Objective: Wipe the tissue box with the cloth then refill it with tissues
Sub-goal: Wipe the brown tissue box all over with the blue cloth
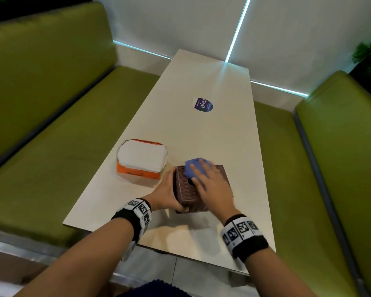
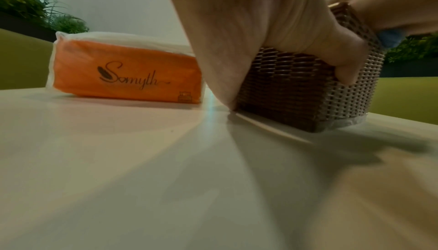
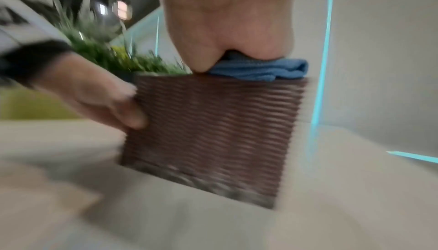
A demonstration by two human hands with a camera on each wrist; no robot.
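Observation:
A brown woven tissue box [image 1: 185, 194] stands on the white table [image 1: 201, 129] near its front edge. My left hand [image 1: 169, 194] grips the box's left side, thumb on the near face [image 2: 346, 70]. My right hand [image 1: 210, 185] lies flat on top of the box and presses a folded blue cloth [image 1: 193, 171] onto the lid. In the right wrist view the cloth [image 3: 265, 70] sits squeezed between my palm [image 3: 227, 29] and the box top [image 3: 213, 132]. An orange pack of white tissues [image 1: 141, 159] lies just left of the box, apart from it.
A round dark sticker [image 1: 202, 105] marks the middle of the table. Green padded benches [image 1: 62, 125] run along both long sides. A white wall with lit strips closes the far end. Plants [image 2: 28, 5] stand behind the benches.

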